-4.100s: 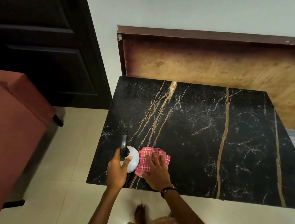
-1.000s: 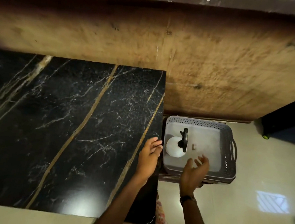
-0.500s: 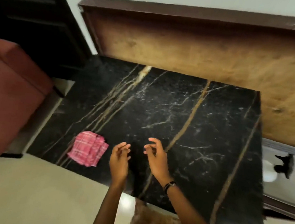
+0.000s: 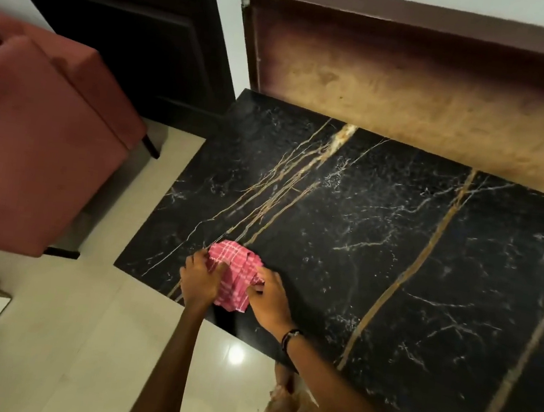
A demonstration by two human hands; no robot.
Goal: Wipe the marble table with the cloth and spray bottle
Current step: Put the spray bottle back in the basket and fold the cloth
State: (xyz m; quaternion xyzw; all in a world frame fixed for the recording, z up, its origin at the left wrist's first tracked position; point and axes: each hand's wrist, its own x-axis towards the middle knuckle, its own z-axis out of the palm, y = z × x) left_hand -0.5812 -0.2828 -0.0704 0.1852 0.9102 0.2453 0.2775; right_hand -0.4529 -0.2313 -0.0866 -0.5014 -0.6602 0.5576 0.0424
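The black marble table (image 4: pixel 377 251) with gold veins fills most of the view, its far edge right up against a worn wooden panel (image 4: pixel 428 98). A rust-red upholstered chair (image 4: pixel 33 144) sits off the table's left side on the pale tile floor, with a dark door (image 4: pixel 132 20) behind it. The pink checked cloth (image 4: pixel 235 274) lies bunched at the table's near left corner. Left hand (image 4: pixel 199 280) grips the cloth's left side, right hand (image 4: pixel 268 298) pinches its right side, both closed on the fabric. A dark band (image 4: pixel 290 336) circles the right wrist.
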